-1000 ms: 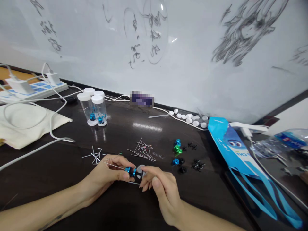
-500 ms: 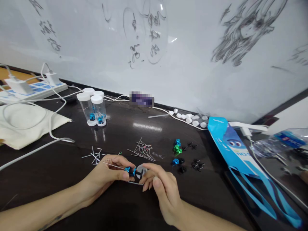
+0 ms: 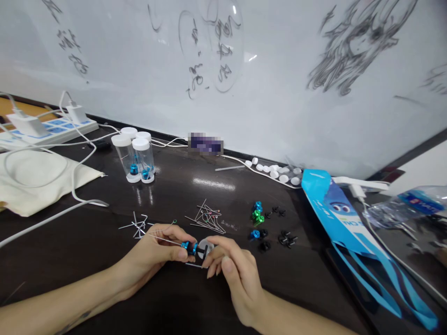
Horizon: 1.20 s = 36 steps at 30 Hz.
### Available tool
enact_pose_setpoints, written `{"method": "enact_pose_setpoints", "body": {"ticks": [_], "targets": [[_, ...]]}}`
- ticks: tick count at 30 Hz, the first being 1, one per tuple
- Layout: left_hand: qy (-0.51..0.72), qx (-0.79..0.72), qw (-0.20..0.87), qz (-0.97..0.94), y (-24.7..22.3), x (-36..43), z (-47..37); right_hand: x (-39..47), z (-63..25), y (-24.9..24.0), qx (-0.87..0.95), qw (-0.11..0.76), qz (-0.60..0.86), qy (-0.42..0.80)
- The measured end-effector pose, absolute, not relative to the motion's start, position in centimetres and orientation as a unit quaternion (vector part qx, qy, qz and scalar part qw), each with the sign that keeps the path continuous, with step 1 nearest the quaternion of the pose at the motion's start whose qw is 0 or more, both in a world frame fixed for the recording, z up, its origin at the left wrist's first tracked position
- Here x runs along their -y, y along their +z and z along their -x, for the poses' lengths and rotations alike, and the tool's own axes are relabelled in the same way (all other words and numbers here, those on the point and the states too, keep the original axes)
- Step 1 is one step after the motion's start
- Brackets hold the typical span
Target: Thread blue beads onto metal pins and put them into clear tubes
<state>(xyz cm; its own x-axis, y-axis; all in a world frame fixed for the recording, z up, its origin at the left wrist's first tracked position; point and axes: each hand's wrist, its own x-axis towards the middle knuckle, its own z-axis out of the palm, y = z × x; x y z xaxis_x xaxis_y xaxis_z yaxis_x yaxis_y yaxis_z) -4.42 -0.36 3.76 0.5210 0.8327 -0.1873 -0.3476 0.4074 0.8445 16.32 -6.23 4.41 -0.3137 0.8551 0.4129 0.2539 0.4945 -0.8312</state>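
Note:
My left hand pinches a small blue-and-black metal part between thumb and fingers. A thin metal wire runs leftward from the part, and a black stem shows at its right end. Close by on the right is my right hand, its fingers bent and the thumb held apart. Its fingertips are at the stem and a pale round disc; whether they touch is unclear. Below the part a thin silver rod shows, its right end hidden by the fingers. Behind lie thin metal pins and L-shaped keys.
Capped clear tubes with blue parts stand at back left. Blue and green metal pieces and black screws lie right of centre. White caps are by the whiteboard. A blue bag and white cables flank the table.
Both hands stay nearly still around the blue-and-black part. The right fingertips and the silver rod beneath have shifted only slightly.

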Motion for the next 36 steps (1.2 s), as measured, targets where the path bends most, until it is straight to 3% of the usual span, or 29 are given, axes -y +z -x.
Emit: {"method": "enact_pose_setpoints", "body": {"ticks": [36], "targets": [[0.382, -0.308, 0.781, -0.387, 3.56, 0.41, 4.43, 6.24, -16.42, 4.21, 0.741, 0.452, 0.366, 0.336]]}}
